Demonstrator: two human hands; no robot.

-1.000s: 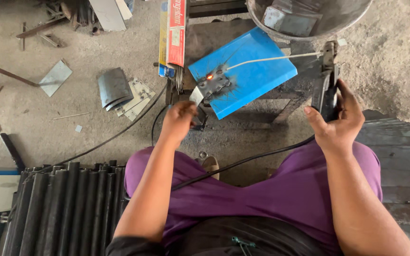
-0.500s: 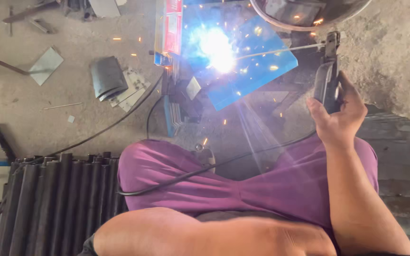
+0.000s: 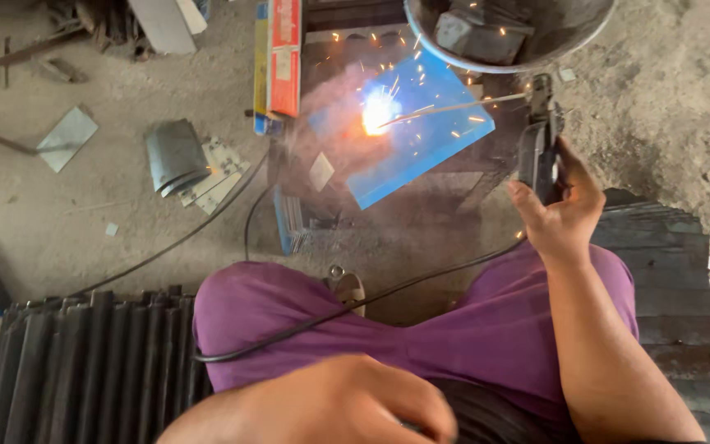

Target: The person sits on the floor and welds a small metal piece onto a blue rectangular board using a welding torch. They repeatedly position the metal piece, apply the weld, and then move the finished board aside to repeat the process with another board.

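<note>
Dusty concrete floor (image 3: 125, 238) strewn with metal scraps (image 3: 66, 138), lit by flat daylight.

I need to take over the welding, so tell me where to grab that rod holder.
Grip the rod holder by its dark handle, where the right hand wraps it now, coming from the near side. The rod juts left from the top clamp toward the sparks, so keep clear of that end.

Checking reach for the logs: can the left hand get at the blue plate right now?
Probably, but not safely. The left hand sits low over the lap, nothing solid between it and the blue plate, but the arc from the right hand's rod is sparking there.
</note>
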